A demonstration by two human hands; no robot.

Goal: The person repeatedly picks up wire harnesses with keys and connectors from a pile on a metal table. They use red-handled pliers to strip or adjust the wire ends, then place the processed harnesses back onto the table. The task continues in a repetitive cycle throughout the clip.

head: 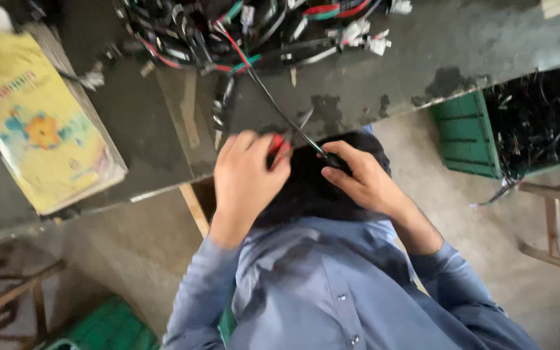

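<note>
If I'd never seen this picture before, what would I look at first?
Probably the two hands in the middle: the left hand grips a red-handled tool, and the right hand pinches a black cable that runs up to a tangled pile of wires at the top of the dark table. Next comes the bright yellow booklet lying on the table's left side, and a green crate of dark parts on the right.
</note>
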